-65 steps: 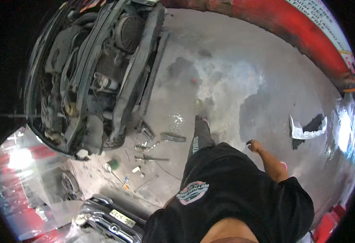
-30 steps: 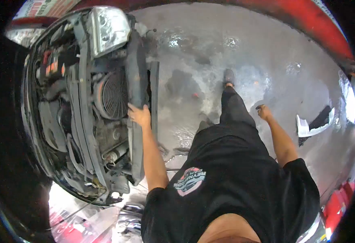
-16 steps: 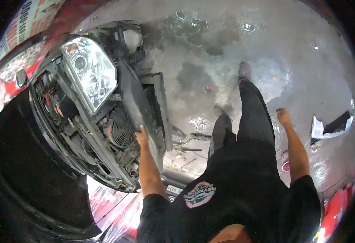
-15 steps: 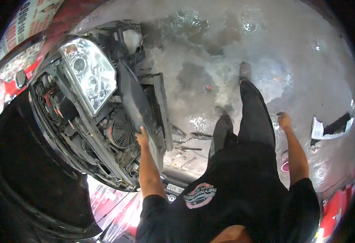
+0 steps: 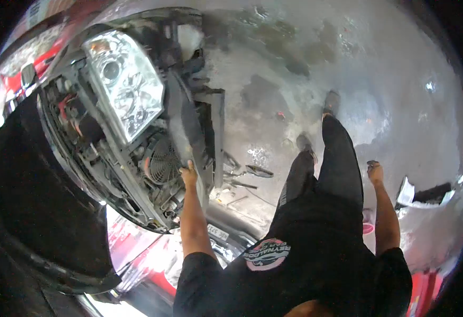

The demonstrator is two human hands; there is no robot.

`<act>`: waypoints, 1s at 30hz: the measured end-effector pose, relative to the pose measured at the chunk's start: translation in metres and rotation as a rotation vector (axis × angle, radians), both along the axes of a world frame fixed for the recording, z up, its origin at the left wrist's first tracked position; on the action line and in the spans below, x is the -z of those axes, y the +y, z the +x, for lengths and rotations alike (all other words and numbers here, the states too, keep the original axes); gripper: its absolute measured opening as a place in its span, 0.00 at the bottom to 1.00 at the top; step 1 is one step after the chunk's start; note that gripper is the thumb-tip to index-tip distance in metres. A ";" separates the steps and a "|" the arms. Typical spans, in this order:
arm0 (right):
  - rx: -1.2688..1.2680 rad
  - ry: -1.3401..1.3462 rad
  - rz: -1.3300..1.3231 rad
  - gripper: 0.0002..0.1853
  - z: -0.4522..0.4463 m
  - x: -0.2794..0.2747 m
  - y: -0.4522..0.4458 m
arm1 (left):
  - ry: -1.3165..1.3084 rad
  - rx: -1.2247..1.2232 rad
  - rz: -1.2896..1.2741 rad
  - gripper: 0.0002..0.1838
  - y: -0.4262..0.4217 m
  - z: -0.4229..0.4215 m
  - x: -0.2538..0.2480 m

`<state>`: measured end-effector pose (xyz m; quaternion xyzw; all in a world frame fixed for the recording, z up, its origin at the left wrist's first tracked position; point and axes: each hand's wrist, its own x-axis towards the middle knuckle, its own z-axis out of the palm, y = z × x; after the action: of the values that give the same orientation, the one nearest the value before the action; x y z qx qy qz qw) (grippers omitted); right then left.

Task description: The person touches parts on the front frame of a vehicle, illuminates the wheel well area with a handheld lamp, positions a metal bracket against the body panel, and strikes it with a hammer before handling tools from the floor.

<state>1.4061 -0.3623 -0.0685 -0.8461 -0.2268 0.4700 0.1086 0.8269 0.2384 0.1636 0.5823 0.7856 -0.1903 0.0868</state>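
Note:
My left hand (image 5: 189,174) is at the long grey bumper beam (image 5: 185,119) across the front of a car with its bumper cover off. The thumb lies toward the cooling fan (image 5: 162,161), and the other fingers curl over the beam, partly hidden. A clear headlight (image 5: 125,84) sits beyond that hand, fixed in the car's front. Out to the right, my right hand (image 5: 376,173) hangs above the floor with its fingers curled. Something small and dark shows at its fingertips, too small to name.
A raised black hood (image 5: 35,195) fills the left side. Loose parts and tools (image 5: 242,184) lie on the wet concrete floor (image 5: 273,58) beside the car. A white and black panel (image 5: 424,196) lies at the right. Another car's licence plate (image 5: 218,232) shows below my left arm.
The view has shifted, so the car's front sits slightly farther right and higher. My left hand stays at the beam. My right hand has drawn a little closer to me, fingers still curled.

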 end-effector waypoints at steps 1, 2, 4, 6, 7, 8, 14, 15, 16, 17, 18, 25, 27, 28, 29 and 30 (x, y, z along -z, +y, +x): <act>0.067 0.023 -0.031 0.12 0.010 0.001 0.009 | -0.008 -0.074 -0.005 0.55 0.003 0.001 0.002; 0.035 -0.034 0.015 0.12 0.018 -0.002 0.017 | 0.064 -0.036 -0.020 0.55 0.000 0.000 0.004; -0.091 -0.172 0.147 0.12 0.031 0.020 0.013 | 0.106 -0.037 0.011 0.53 0.003 -0.014 0.018; -0.091 -0.140 0.102 0.12 0.043 0.026 0.021 | 0.041 0.026 0.054 0.49 0.000 0.004 0.003; 0.007 -0.025 -0.020 0.12 0.050 0.011 0.034 | -0.058 0.099 0.116 0.44 -0.003 0.024 -0.010; -0.002 -0.035 -0.003 0.12 0.052 0.006 0.043 | -0.155 0.176 0.168 0.39 -0.005 0.047 -0.025; 0.083 -0.153 0.009 0.12 0.037 0.001 0.016 | -0.483 0.804 0.734 0.18 0.082 0.225 -0.149; 0.068 -0.231 0.075 0.12 0.026 0.009 0.006 | -0.483 0.759 0.759 0.20 0.111 0.233 -0.161; 0.061 -0.310 0.145 0.12 0.015 0.022 -0.002 | -0.501 0.790 0.840 0.22 0.141 0.240 -0.171; 0.026 -0.337 0.121 0.13 0.008 0.041 -0.020 | -0.404 0.853 0.879 0.26 0.175 0.243 -0.178; 0.046 -0.340 0.119 0.13 -0.001 0.055 -0.032 | -0.360 0.839 0.857 0.30 0.205 0.243 -0.183; 0.036 -0.205 -0.047 0.14 -0.027 0.000 0.027 | -0.210 0.638 0.641 0.42 0.301 0.239 -0.176; 0.026 -0.162 -0.136 0.14 -0.018 0.005 0.058 | -0.223 0.700 0.643 0.39 0.304 0.232 -0.175; 0.045 -0.093 -0.215 0.14 -0.013 0.013 0.070 | -0.229 0.757 0.632 0.38 0.306 0.230 -0.172; 0.059 -0.100 -0.222 0.13 -0.009 0.022 0.085 | -0.226 0.734 0.624 0.37 0.304 0.236 -0.170; -0.276 -0.171 -0.062 0.17 0.000 0.077 0.055 | -0.218 0.711 0.619 0.36 0.301 0.244 -0.171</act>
<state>1.4061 -0.3070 -0.1458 -0.8467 -0.3347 0.4137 -0.0028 1.0704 0.5395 0.3344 0.8297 0.5441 0.0967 -0.0792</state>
